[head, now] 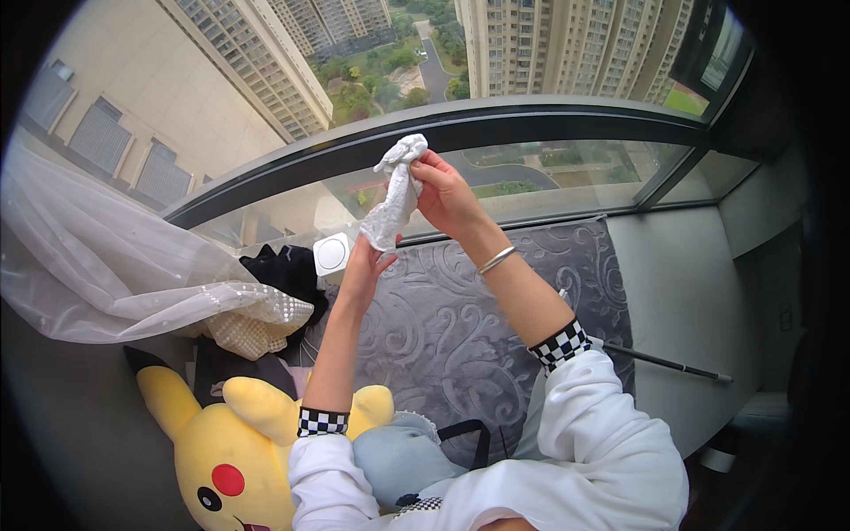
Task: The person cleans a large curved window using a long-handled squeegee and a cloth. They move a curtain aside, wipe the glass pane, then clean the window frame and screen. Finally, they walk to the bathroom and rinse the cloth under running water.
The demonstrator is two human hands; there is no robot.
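Observation:
A crumpled white cloth [393, 199] is held up in front of the window. My right hand [446, 194] pinches its bunched upper part between thumb and fingers. At the cloth's lower end is my left hand [369, 265], its fingers partly hidden behind the fabric; whether they grip it is not clear. Behind the cloth runs the dark window frame rail [531, 126]. A silver bangle [497, 259] circles my right wrist.
Below lies a grey patterned rug [458, 318]. At left are a sheer white curtain [99, 265], a black plush [292, 272], a white square box [332, 254] and a yellow plush toy [232, 451]. A dark pole [671, 364] lies at right.

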